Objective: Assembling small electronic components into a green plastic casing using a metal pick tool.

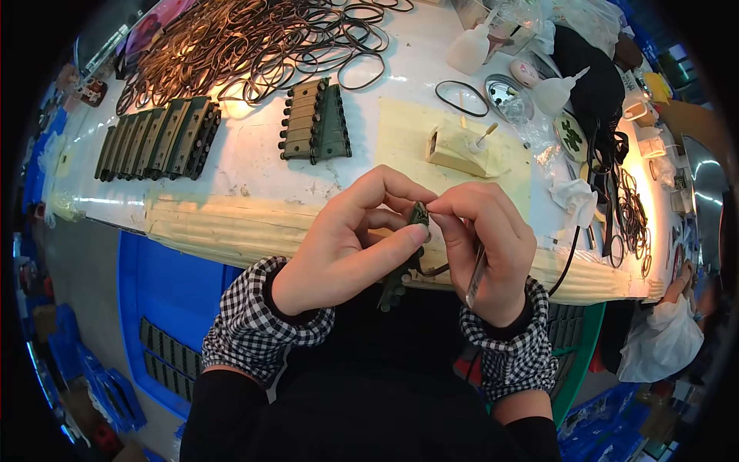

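Note:
My left hand (pixel 350 250) is closed round a narrow dark green molded strip (pixel 394 286) with knobs along its edge. The strip stands tilted in front of my chest, its upper end between thumb and fingers. At that upper end my right hand (pixel 493 242) pinches with thumb and forefinger; whatever tiny piece is between them is too small to make out. A slim silver tool (pixel 476 279), which looks like tweezers, is tucked in the right palm and points downward. A thin dark band (pixel 437 271) shows between the hands, partly hidden by the fingers.
Rows of similar green strips (pixel 154 142) and a smaller group (pixel 314 123) stand on the white table. Behind them lies a heap of dark bands (pixel 231 46). A cream block with a stick (pixel 462 150) and white squeeze bottles (pixel 469 50) are beyond my right hand. A blue bin (pixel 165 269) sits below left.

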Available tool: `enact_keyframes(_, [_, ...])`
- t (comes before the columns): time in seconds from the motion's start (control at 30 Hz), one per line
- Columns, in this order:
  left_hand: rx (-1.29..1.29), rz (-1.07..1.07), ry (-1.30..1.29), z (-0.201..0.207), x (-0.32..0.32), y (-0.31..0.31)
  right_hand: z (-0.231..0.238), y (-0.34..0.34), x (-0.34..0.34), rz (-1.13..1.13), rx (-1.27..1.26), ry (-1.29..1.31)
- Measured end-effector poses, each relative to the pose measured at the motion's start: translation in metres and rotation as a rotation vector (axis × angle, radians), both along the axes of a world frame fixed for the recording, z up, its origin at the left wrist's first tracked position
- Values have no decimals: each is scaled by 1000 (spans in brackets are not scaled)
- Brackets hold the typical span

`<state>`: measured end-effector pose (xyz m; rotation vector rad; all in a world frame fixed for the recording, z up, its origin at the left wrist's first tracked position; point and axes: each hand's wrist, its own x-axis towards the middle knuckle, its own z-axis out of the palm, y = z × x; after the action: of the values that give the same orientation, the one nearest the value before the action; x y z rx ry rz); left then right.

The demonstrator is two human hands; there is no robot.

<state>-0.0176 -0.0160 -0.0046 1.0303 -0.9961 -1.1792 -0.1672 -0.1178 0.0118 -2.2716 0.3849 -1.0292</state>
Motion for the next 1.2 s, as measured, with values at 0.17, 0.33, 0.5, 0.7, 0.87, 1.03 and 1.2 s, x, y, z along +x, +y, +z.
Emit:
enact_keyframes(0.17, [18,4,24,2,0,1,-3,2,2,-20,-22,7])
enact_keyframes(0.33, [25,12,47,-1,3,0,-11,5,4,-37,-33,-43])
enact_keyframes(0.5, [38,-7,55,-1,5,1,-10,6,4,-41,-43,-31])
enact_keyframes(0.7, [36,8,38,-5,7,0,-15,6,3,-46,-132,-49])
enact_keyframes(0.87, [-6,8,43,-6,6,1,-15,10,2,-24,-133,-26])
enact_keyframes(1.03, [-79,-45,-22,-12,8,-6,-14,16,-3,-51,56,-2])
enact_keyframes(1.2, [-64,65,-11,-4,13,-7,3,28,-15,-80,238,189])
